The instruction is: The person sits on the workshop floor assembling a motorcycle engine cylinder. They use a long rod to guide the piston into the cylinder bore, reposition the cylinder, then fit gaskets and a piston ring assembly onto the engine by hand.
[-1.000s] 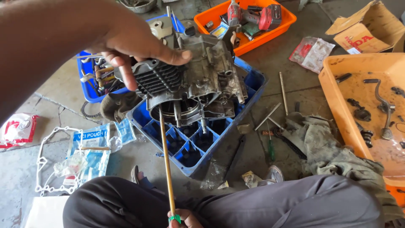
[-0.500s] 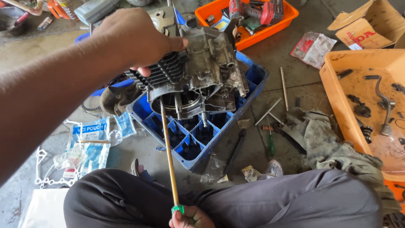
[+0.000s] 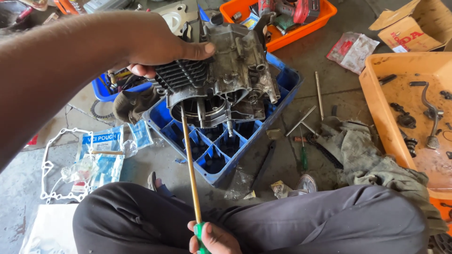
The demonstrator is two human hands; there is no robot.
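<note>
A greasy engine block (image 3: 226, 75) with black cooling fins rests tilted on a blue plastic crate (image 3: 221, 150). My left hand (image 3: 157, 44) grips the finned end from above, thumb across the top. My right hand (image 3: 212, 237), low by my lap, holds the green handle of a long screwdriver (image 3: 190, 164). Its brass-coloured shaft runs up to the engine's round opening, and the tip sits at the rim there.
An orange tray (image 3: 282, 23) with tools lies behind the crate. A large orange tray (image 3: 376, 94) with oily parts is at right. A dirty rag (image 3: 372, 155), loose rods and a small screwdriver (image 3: 303, 155) lie on the floor. A gasket (image 3: 47, 164) and plastic pouches lie left.
My left hand moved from the fins' side to a firm grip over the engine's top. The view has tilted a little; the screwdriver stays in the opening.
</note>
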